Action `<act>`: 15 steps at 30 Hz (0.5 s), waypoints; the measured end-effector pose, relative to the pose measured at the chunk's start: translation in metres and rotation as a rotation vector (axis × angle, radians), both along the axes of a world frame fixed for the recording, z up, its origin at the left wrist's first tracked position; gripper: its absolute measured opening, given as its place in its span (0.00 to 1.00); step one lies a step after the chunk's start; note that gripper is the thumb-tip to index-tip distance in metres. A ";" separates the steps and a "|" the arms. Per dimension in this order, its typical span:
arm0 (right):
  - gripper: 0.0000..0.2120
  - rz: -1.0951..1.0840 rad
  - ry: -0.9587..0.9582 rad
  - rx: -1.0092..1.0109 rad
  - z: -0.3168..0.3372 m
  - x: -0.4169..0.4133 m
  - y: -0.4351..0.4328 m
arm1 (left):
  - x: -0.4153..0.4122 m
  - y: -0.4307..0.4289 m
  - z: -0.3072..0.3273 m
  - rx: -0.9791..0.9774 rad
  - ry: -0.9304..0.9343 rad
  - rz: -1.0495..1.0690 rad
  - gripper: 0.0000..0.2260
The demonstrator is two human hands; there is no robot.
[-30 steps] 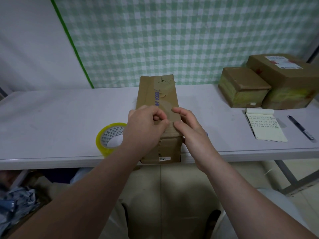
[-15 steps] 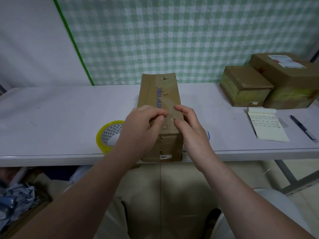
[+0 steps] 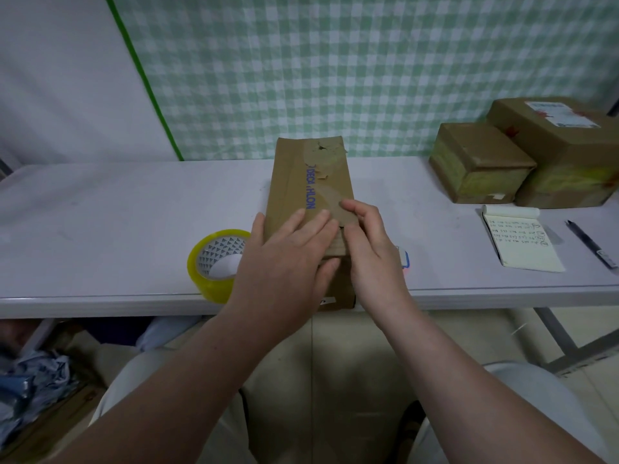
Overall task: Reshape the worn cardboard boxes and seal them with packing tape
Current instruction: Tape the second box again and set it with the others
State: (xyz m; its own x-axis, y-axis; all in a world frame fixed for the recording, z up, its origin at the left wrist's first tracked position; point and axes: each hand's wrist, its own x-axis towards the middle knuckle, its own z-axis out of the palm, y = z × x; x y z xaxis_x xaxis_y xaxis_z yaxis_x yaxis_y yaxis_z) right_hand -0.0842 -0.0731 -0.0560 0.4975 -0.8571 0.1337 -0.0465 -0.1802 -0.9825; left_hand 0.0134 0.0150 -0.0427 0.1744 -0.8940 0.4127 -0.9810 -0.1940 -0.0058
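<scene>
We're working on the long cardboard box (image 3: 311, 169), which is lying lengthwise at the near edge of the table (image 3: 117, 212), centre. Our left hand (image 3: 288, 259) is lying flat on its top, fingers straight, pressing down. Our right hand (image 3: 371, 256) is sitting on the top's right side, fingers bent over a worn tape patch; can't tell if it's pinching or just pressing. Yellow tape roll (image 3: 214, 262) is sitting just left of the box. Far right: smaller box (image 3: 479, 162) touching larger box (image 3: 562, 149), with notepad (image 3: 522, 242) and pen (image 3: 591, 244) lying in front.

The left hand (image 3: 284, 259) has uncurled — fingers now flat on the box (image 3: 311, 182).
</scene>
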 end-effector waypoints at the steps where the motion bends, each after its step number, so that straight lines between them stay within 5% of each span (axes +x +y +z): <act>1: 0.12 -0.002 -0.006 -0.005 -0.001 0.000 0.000 | -0.001 0.001 0.000 -0.008 -0.009 0.001 0.25; 8: 0.23 0.051 -0.032 -0.085 -0.014 -0.002 0.002 | -0.012 -0.004 -0.002 -0.012 -0.093 0.007 0.25; 15: 0.18 0.095 -0.039 -0.064 -0.017 -0.002 0.000 | -0.009 -0.006 -0.001 -0.015 -0.085 0.015 0.27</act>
